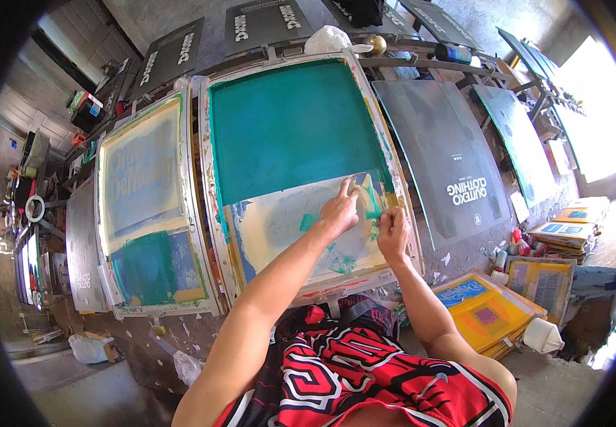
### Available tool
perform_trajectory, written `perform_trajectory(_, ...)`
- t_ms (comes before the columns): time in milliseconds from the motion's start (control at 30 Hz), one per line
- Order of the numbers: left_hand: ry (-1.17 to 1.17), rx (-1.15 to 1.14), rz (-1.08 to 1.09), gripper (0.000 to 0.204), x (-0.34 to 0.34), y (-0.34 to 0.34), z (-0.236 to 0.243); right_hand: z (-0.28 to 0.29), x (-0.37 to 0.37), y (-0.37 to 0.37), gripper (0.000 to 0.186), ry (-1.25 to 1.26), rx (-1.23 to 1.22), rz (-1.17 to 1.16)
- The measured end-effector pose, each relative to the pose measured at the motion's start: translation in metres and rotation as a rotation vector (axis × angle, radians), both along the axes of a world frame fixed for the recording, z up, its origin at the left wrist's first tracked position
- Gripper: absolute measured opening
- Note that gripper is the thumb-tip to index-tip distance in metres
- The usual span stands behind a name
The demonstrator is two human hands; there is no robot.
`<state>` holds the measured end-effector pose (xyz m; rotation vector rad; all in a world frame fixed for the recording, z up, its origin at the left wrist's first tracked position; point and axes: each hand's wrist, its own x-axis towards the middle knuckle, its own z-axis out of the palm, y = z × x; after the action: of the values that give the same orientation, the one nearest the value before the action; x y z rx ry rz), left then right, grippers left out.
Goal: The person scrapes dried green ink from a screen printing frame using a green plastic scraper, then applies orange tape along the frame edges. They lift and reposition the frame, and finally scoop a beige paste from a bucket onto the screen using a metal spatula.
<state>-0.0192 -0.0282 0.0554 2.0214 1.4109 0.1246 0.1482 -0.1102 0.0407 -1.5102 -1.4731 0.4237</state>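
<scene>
The fingers (348, 186) of the left hand (338, 213) lie together, flat on the mesh of the printing screen (294, 128), beside a strip of green tape (372, 203). The right hand (392, 231) is curled at the screen's right edge, pinching that tape. A second screen (144, 206) lies beside the first on the table (464, 249).

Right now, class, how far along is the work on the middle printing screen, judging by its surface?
Done: the upper part of the screen is evenly green. In hand: the left hand presses fingers on a green strip at the pale area's right edge, with the right hand beside it at the frame. Left: the pale lower area shows only green smears.
</scene>
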Motion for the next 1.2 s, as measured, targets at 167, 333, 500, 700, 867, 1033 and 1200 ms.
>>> perform_trajectory(167,0.04,-0.024,-0.028,0.063,-0.003,-0.002,0.012,0.009,-0.004,-0.018,0.013,-0.221,0.191,0.043)
perform_trajectory(333,-0.007,-0.023,0.026,0.057,0.001,-0.001,-0.006,0.054,-0.025,-0.035,0.024,-0.139,0.391,0.377)
perform_trajectory(500,-0.599,-0.08,0.178,0.033,-0.019,-0.004,-0.02,0.096,-0.042,-0.038,0.017,0.136,0.382,0.246)
perform_trajectory(700,-1.424,-0.87,0.746,0.048,-0.069,-0.029,0.027,0.114,-0.046,-0.023,0.011,0.831,0.136,0.273)
perform_trajectory(867,-1.848,-0.99,0.728,0.047,-0.094,-0.062,0.058,0.112,-0.061,-0.015,0.013,0.822,-0.148,0.489)
perform_trajectory(1033,-2.01,-0.72,0.569,0.063,-0.115,-0.099,0.064,0.114,-0.085,-0.01,0.01,0.118,-0.101,0.51)
perform_trajectory(1200,-1.638,-0.338,0.744,0.068,-0.126,-0.144,0.078,0.113,-0.116,-0.018,0.015,-0.002,-0.049,0.599)
